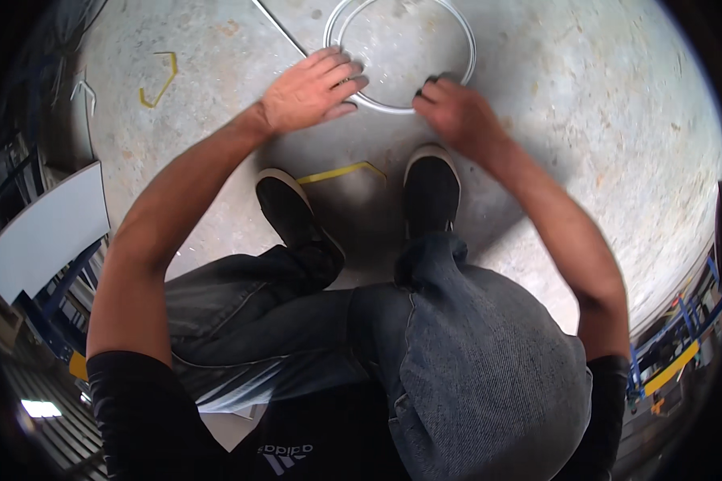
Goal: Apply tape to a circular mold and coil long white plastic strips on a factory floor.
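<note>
A round coil of thin silver-white tubing or cable (387,107) lies on the concrete floor beyond my feet, with a couple of turns visible. My left hand (313,90) is at the coil's near left side, palm down, fingers stretched and slightly apart over it. From near those fingers a straight length of the same-looking material (277,26) runs to the upper left. My right hand (457,116) has its fingers curled in at the coil's near right side and seems to grip it. Something small and dark shows at its fingertips, too blurred to name.
A bent yellow strip (341,171) lies between my dark shoes (432,188), and another yellow strip (171,76) is farther left. A white panel (52,228) stands at the left. Blue and yellow metal framing (672,367) borders the right side.
</note>
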Action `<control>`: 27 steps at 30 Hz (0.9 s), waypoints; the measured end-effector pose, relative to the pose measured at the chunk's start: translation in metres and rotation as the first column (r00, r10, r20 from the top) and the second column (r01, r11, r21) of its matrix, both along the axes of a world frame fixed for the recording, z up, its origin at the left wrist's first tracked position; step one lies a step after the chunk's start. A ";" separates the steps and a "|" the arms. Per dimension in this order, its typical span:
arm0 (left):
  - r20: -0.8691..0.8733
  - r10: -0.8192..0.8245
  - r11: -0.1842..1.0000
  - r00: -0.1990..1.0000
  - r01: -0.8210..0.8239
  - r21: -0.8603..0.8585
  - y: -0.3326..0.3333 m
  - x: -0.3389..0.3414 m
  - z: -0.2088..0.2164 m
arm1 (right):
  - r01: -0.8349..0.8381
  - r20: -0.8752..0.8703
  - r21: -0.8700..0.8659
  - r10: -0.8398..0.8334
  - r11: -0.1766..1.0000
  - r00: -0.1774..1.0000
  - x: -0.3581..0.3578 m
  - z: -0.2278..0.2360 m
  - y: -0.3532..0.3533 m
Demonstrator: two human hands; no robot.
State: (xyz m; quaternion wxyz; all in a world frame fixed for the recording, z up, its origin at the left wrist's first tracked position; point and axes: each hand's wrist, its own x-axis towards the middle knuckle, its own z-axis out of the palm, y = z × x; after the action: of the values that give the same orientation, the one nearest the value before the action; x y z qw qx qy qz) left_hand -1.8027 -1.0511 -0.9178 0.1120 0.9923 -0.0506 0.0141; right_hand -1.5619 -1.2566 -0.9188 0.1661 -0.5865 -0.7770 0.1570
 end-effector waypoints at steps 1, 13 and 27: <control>-0.009 -0.065 0.998 0.998 0.065 -0.016 0.002 0.004 -0.001 | -0.051 0.040 -0.026 0.052 0.998 0.998 0.020 0.000 -0.002; -0.059 0.406 0.822 0.912 -0.393 -0.413 -0.153 0.103 -0.026 | 0.008 0.139 -0.186 0.018 0.983 0.990 0.103 0.012 0.089; -0.078 0.836 0.441 0.544 -0.748 -0.496 -0.182 0.186 -0.033 | 0.471 -0.068 -0.080 -0.476 0.878 0.877 0.084 -0.005 0.086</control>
State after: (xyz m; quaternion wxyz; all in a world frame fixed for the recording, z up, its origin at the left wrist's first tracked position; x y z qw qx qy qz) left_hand -1.6164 -1.2331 -0.9504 0.3253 0.8327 0.4164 0.1656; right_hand -1.4780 -1.1710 -0.9236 0.2147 -0.7563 -0.5970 0.1601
